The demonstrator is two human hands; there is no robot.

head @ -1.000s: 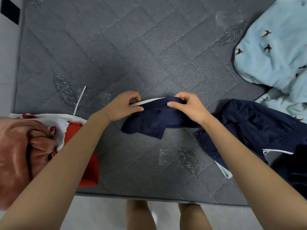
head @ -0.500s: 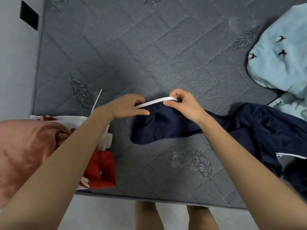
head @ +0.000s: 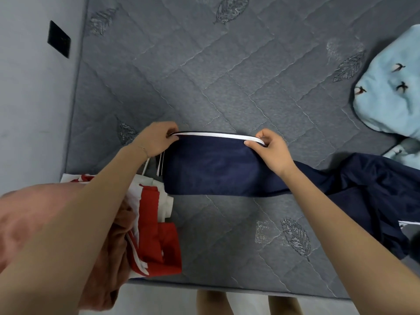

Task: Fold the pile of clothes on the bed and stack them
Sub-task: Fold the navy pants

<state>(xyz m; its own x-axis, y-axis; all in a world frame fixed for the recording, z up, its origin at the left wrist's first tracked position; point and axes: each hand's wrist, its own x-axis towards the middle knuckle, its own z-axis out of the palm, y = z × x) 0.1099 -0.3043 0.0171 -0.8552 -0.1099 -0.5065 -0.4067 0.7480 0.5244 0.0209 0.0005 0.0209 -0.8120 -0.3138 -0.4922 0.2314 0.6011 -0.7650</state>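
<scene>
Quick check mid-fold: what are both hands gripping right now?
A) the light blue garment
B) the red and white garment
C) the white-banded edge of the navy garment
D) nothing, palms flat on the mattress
C: the left hand and the right hand each pinch one end of the white band, which is stretched taut between them along the top of the navy garment.

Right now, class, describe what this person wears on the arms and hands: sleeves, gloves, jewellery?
No sleeves or gloves: both arms are bare as far as the view shows. A thin chain bracelet sits at the wrist of the left hand; the right hand and wrist wear nothing. No rings show.
</scene>
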